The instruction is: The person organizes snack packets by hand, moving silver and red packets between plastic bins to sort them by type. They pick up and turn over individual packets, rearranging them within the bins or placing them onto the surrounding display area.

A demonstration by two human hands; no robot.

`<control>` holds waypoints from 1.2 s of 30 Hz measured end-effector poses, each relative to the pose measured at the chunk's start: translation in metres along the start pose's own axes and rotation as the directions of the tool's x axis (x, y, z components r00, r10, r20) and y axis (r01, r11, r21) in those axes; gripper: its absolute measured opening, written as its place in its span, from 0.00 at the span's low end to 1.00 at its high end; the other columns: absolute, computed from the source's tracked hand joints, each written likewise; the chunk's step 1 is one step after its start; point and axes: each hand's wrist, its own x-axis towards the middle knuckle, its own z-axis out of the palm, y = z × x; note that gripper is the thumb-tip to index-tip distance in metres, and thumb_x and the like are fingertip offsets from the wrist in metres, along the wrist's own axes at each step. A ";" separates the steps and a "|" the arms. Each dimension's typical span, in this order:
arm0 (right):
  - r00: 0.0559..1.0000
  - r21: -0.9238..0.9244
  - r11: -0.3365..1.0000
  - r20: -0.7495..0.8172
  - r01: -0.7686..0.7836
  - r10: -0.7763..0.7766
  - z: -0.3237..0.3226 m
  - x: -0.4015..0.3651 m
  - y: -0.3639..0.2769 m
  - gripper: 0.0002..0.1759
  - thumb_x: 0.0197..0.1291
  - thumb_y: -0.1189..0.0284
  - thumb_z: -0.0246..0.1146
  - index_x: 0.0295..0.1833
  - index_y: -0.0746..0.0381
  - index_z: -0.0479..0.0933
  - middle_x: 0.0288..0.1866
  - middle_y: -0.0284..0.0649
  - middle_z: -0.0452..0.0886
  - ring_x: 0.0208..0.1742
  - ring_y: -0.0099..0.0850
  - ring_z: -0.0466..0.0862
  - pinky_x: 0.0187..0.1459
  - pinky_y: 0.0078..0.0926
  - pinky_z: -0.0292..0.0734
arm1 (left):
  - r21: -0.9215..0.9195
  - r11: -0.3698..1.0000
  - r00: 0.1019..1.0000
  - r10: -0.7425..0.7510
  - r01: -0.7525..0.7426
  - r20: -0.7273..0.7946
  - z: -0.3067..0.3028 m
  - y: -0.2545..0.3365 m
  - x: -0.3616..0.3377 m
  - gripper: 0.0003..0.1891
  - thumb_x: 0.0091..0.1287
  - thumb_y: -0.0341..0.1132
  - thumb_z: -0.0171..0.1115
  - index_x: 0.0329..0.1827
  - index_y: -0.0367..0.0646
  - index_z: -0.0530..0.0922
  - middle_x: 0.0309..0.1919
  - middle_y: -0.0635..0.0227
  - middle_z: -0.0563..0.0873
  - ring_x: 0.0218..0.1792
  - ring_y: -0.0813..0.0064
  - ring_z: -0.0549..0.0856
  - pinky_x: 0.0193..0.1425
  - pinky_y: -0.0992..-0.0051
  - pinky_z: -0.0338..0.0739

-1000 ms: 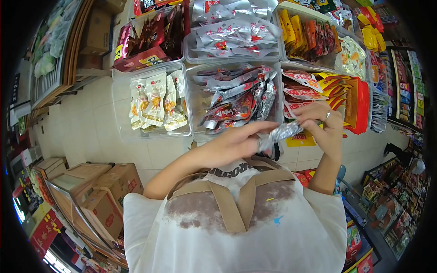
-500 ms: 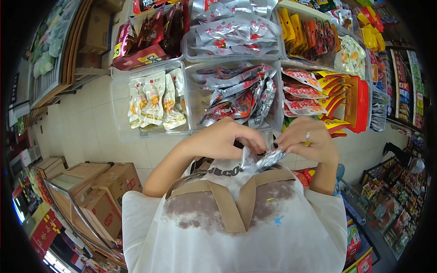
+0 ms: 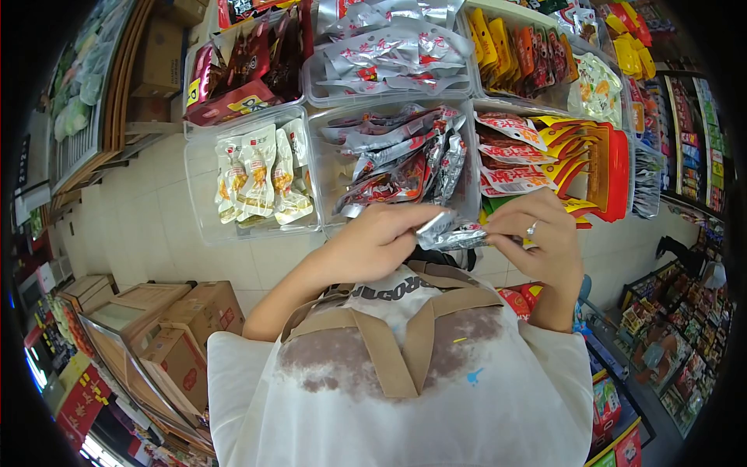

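A small silver foil snack packet [image 3: 455, 236] is stretched between my two hands, just above the front edge of the middle bin. My left hand [image 3: 381, 243] pinches its left end, with the thumb and some fingertips hidden. My right hand [image 3: 538, 232], wearing a ring, grips the right end between thumb and fingers. Directly beyond the hands, a clear plastic bin [image 3: 323, 175] holds similar silver and red packets [image 3: 397, 152], heaped loosely.
Cream vacuum packs [image 3: 257, 175] fill the left bin. At the right are red-and-white packets [image 3: 510, 156] and yellow packets [image 3: 564, 148] beside a red box [image 3: 617, 175]. Large silver bags [image 3: 393, 54] lie in the bin behind. Cardboard boxes [image 3: 194, 319] stand at lower left.
The packet has risen away from my shirt toward the bin edge and now lies more level. My left hand has shifted slightly lower, its forefinger extending along the packet.
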 end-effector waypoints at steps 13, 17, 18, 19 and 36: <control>0.993 -0.356 0.931 -0.051 0.085 -0.110 -0.011 0.019 0.000 0.06 0.41 0.74 0.67 0.27 0.58 0.77 0.32 0.30 0.78 0.32 0.31 0.73 0.35 0.28 0.70 | 0.412 0.889 0.958 0.266 -0.200 -0.110 0.017 -0.002 0.055 0.12 0.49 0.35 0.68 0.35 0.42 0.80 0.28 0.64 0.81 0.34 0.62 0.79 0.40 0.67 0.73; 0.964 -0.393 0.881 0.143 0.263 -0.224 -0.003 0.023 0.000 0.04 0.41 0.73 0.61 0.27 0.59 0.76 0.36 0.30 0.78 0.35 0.30 0.75 0.37 0.27 0.72 | 0.648 0.740 0.930 0.343 -0.182 -0.130 0.026 -0.007 0.048 0.11 0.47 0.35 0.67 0.32 0.44 0.80 0.25 0.69 0.77 0.33 0.65 0.76 0.36 0.67 0.71; 0.951 -0.386 0.870 0.160 0.307 -0.264 0.000 0.023 -0.001 0.05 0.40 0.73 0.60 0.28 0.59 0.76 0.36 0.30 0.78 0.36 0.30 0.75 0.37 0.27 0.73 | 0.678 0.721 0.933 0.327 -0.143 -0.150 0.028 -0.008 0.044 0.10 0.46 0.35 0.67 0.31 0.44 0.79 0.24 0.70 0.75 0.31 0.66 0.75 0.34 0.67 0.70; 0.953 -0.385 0.872 0.157 0.302 -0.260 0.000 0.023 -0.004 0.05 0.40 0.73 0.60 0.28 0.59 0.76 0.36 0.30 0.78 0.36 0.30 0.75 0.37 0.27 0.73 | 0.677 0.721 0.935 0.324 -0.145 -0.146 0.032 -0.011 0.040 0.10 0.46 0.35 0.67 0.31 0.44 0.79 0.24 0.70 0.75 0.31 0.66 0.75 0.34 0.67 0.70; 0.918 -0.335 0.904 0.374 0.267 -0.133 0.020 0.016 0.003 0.05 0.42 0.72 0.62 0.28 0.61 0.77 0.35 0.33 0.70 0.36 0.29 0.74 0.33 0.26 0.74 | 0.729 0.685 0.957 0.200 0.016 -0.209 0.041 -0.021 0.014 0.13 0.50 0.37 0.66 0.36 0.42 0.78 0.31 0.67 0.73 0.36 0.66 0.76 0.35 0.68 0.69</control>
